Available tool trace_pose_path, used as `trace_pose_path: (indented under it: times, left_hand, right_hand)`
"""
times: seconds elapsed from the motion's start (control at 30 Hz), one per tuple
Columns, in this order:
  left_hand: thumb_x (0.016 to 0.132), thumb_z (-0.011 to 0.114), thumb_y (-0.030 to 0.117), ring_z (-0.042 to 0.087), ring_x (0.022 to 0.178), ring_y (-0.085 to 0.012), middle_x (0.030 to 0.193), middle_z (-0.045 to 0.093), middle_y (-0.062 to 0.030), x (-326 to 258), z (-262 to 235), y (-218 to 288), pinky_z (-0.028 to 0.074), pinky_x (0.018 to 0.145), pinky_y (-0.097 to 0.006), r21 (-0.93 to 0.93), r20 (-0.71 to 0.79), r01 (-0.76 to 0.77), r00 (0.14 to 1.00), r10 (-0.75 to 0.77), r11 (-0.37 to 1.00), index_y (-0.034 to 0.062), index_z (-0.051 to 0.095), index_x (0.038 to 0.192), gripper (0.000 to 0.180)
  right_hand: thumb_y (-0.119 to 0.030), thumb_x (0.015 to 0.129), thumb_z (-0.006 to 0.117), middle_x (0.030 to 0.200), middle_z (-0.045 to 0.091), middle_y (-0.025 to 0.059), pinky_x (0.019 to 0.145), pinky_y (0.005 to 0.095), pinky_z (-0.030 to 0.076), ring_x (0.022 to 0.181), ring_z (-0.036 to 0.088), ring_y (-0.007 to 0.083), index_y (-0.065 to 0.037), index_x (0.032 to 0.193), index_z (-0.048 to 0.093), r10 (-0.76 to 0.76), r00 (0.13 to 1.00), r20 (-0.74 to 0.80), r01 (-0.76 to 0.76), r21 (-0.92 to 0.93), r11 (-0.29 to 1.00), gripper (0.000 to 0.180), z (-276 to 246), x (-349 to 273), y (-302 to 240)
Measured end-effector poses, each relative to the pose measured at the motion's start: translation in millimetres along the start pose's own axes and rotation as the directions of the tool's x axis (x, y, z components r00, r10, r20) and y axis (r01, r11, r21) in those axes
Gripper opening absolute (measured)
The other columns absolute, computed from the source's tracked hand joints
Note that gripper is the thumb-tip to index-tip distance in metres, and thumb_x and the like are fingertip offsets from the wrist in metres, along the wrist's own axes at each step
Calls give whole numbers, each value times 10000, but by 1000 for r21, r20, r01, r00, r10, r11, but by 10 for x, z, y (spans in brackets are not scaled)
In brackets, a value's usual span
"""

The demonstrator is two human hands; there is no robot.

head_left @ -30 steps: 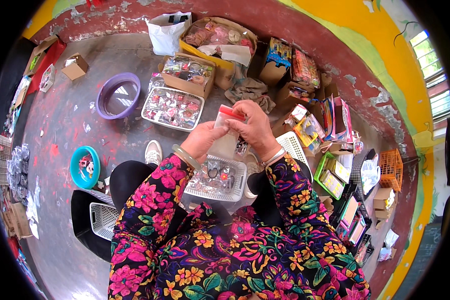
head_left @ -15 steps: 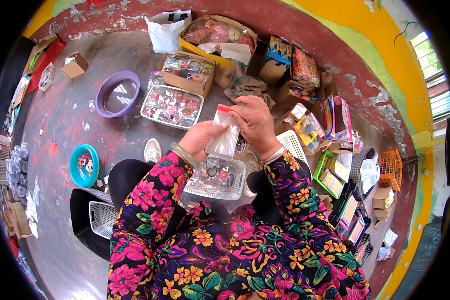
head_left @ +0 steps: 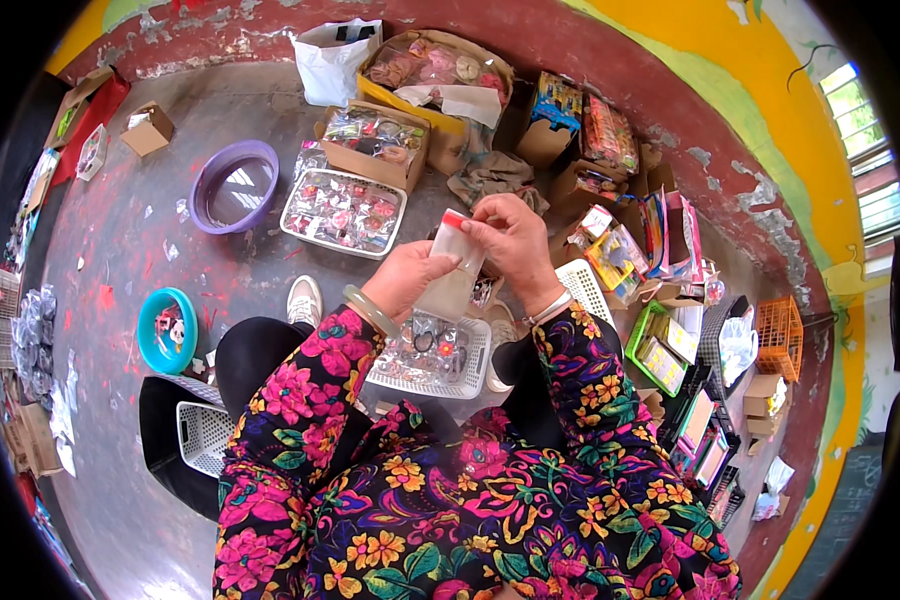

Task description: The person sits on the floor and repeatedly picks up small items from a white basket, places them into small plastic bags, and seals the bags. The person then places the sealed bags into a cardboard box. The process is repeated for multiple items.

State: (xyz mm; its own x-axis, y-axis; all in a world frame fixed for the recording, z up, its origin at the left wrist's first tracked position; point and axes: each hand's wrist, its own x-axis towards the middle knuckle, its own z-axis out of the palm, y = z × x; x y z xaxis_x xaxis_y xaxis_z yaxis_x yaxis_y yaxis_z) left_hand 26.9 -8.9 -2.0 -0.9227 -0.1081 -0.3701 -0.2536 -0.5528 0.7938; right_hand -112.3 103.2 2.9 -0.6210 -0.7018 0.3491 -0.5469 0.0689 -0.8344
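Between both hands is a clear zip-lock bag (head_left: pixel 444 297) with a red strip along its top edge. My left hand (head_left: pixel 407 275) pinches the bag's left side between thumb and fingers. At the red top corner, my right hand (head_left: pixel 515 243) grips the bag with thumb and forefinger. Whether anything lies inside the bag, I cannot tell. Below it, between my feet, a white basket (head_left: pixel 483 360) holds small packaged items, hair ties among them. Just beyond my hands, a white tray (head_left: pixel 288 222) is full of small bagged trinkets.
A purple basin (head_left: pixel 202 190) and a teal basin (head_left: pixel 150 340) stand on the floor to the left. Cardboard boxes (head_left: pixel 410 165) of packets line the far wall. On the right are a green basket (head_left: pixel 642 322), an orange crate (head_left: pixel 780 340) and a white basket (head_left: pixel 582 285).
The bag's top has narrowed and bent between my hands. My right hand has turned slightly and moved a little to the right, still gripping the red edge.
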Motion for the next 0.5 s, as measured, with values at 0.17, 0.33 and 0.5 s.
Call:
trace_pose_path:
  times: [0.17,0.33,0.5]
  left_hand:
    - [867,550,171,613,813,-153,932,611,-59,-33,18,-7,505,715,-293,-252,-12,-73,997,72,965,25,536,1058,241]
    - [847,571,157,617,819,-172,942,607,-82,-8,31,26,514,728,-321,-282,-40,-128,992,121,951,8,520,1081,282]
    - [856,551,127,609,879,-177,991,605,-73,-10,15,22,483,807,-328,-359,-31,-70,997,64,931,32,521,1103,266]
  right_hand:
    - [-166,746,707,747,542,-23,549,199,371,663,465,44,-17,726,576,413,903,121,-423,426,800,199,-24,36,-100]
    - [-178,774,692,695,547,-33,510,180,347,619,447,27,-13,731,585,411,903,127,-425,417,803,201,25,-33,-92]
    - [-141,780,680,671,536,-38,506,189,350,614,435,24,-14,731,582,278,939,200,-340,445,828,168,36,-31,-71]
